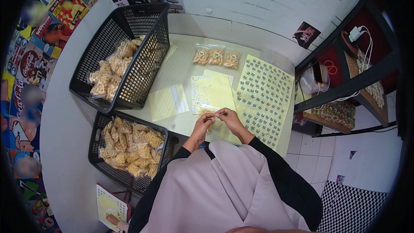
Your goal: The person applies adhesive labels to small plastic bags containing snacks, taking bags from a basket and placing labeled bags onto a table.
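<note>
My left hand is closed at the table's near edge, on a small clear bag of pale snacks that its fingers partly hide. Close beside it, my right hand pinches finger and thumb together at the bag's upper side; whatever is in that pinch is too small to make out. Under and behind the hands lie yellow backing sheets, partly peeled. To the right spreads a large yellow sheet of small green-printed stickers. Three filled snack bags with round labels stand in a row farther back.
A black plastic basket of bagged snacks stands at left, above a second black basket, also filled. Another yellow sheet lies beside them. A dark shelf with cables borders the right. Another person's hand rests on a sheet, lower left.
</note>
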Demonstrator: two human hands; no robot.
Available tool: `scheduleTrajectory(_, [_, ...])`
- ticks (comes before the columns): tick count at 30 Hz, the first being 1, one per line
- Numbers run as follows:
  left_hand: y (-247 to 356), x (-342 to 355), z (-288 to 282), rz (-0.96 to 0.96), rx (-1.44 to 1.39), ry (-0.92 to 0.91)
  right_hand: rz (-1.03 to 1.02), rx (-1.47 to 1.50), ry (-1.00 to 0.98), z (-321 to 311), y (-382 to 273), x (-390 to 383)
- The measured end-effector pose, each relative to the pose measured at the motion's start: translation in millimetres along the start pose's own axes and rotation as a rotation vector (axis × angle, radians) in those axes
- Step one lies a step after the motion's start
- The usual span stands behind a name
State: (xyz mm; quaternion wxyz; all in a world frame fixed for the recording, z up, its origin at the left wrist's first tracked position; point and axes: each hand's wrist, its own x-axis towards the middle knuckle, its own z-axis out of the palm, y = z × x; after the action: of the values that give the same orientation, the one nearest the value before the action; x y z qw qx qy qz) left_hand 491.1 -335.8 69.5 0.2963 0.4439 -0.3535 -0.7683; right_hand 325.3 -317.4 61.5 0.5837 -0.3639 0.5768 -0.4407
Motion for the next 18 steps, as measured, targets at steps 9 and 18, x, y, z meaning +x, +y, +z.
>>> scheduleTrajectory(9, [-32, 49, -38, 0.307, 1.13, 0.477, 0.004, -0.099, 0.187, -22, 3, 7])
scheduleTrajectory(18, [-3, 51, -26, 0.075, 0.998, 0.303, 0.057, -0.142, 0.195, -30, 13, -3])
